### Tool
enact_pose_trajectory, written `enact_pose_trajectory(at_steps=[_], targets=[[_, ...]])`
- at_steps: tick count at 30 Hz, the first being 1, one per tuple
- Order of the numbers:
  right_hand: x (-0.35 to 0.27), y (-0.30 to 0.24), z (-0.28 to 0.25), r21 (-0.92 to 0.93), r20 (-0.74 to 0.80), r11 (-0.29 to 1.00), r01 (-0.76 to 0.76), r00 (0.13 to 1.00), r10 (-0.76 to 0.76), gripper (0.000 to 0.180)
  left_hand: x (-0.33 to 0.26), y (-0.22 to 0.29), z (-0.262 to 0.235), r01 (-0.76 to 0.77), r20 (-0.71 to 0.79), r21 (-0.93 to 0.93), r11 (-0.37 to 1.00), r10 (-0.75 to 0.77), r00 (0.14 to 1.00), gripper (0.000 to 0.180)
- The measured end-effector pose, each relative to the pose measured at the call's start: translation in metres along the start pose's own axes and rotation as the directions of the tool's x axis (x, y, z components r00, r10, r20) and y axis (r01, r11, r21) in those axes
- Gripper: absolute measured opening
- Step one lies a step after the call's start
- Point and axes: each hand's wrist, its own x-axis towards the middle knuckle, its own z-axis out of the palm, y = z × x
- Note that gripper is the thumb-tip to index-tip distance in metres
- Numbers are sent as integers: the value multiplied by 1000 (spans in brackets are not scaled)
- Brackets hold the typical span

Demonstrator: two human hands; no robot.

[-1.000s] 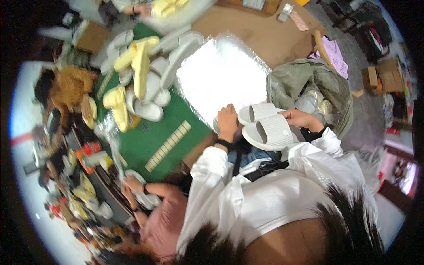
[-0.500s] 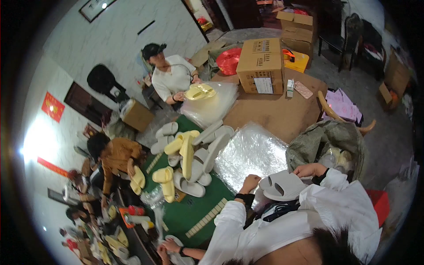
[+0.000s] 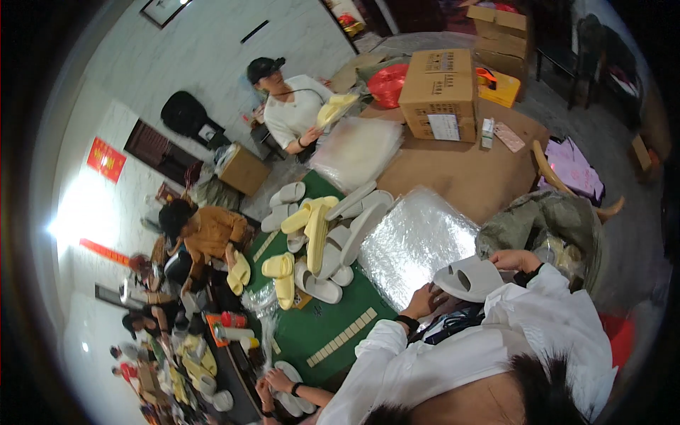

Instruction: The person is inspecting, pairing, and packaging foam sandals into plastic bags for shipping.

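Note:
My right hand grips a pair of light grey slide slippers at one end, in front of my white-sleeved chest. My left hand, a black band on its wrist, is beside the slippers' other end, above the near corner of a stack of clear plastic film. Its fingers are bent; what they hold, if anything, is hidden. Left of the film, a heap of grey slippers and yellow slippers lies on a green table mat.
Across the table, a person in white holds yellow slippers over more plastic. A large carton stands on the brown board. A green woven sack is beside my right arm. At lower left, a neighbour's hands handle grey slippers.
The whole view has shifted. My left hand has drawn closer to my body, while my right keeps hold of the grey slippers. The person opposite has lifted yellow slippers clear of the plastic.

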Motion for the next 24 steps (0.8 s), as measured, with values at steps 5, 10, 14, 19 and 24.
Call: enact_pose_trajectory(at_steps=[5,10,14,19,24], targets=[[12,7,-7,-81,155,993,89,985,-76,25,-10,9,5,218,63,304,927,-249,967,40],[27,24,-25,-171,114,981,90,991,-71,21,-5,3,9,326,-222,-100,940,-340,914,32],[18,2,-23,146,71,989,-8,997,-2,13,-8,21,-11,365,-575,-128,922,-369,730,47],[35,-9,-33,92,-101,996,-1,995,10,12,-16,59,-54,381,-737,-59,923,-298,607,41],[32,-57,-18,127,198,991,46,978,-71,13,-20,18,-25,389,-584,-120,914,-381,717,13]])
